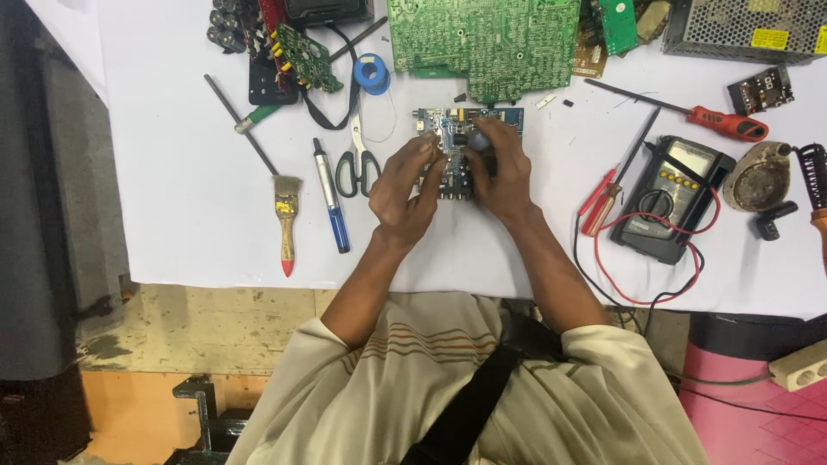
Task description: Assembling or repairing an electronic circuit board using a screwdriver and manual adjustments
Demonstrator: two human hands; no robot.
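On the left of the white worktop (172, 215) lies a long screwdriver with a green handle (250, 120), and just below it a small paintbrush (285, 215) with a red-tipped handle. Right of the brush come a silver and blue pen-shaped tool (331, 196) and a pair of scissors (357, 164), with a blue spool of solder (372, 74) above them.

At the middle a small blue circuit board (457, 138) rests on the worktop, just below a large green circuit board (482, 43). The left hand (407, 189) grips the blue board's left edge, its fingers (422, 155) curled over it. The right hand (500, 168) is clenched on the board's right side, its fingers pressed on a dark round part on top; whether they pinch that part or only cover it cannot be told.

Further right lie a small red screwdriver (603, 202) and a long red-handled screwdriver (706, 119), then a dark multimeter (672, 194) with red and black leads looping toward the worktop's near edge. At the far right sits a worn round object (758, 176), and a metal mesh case (749, 26) stands in the top corner
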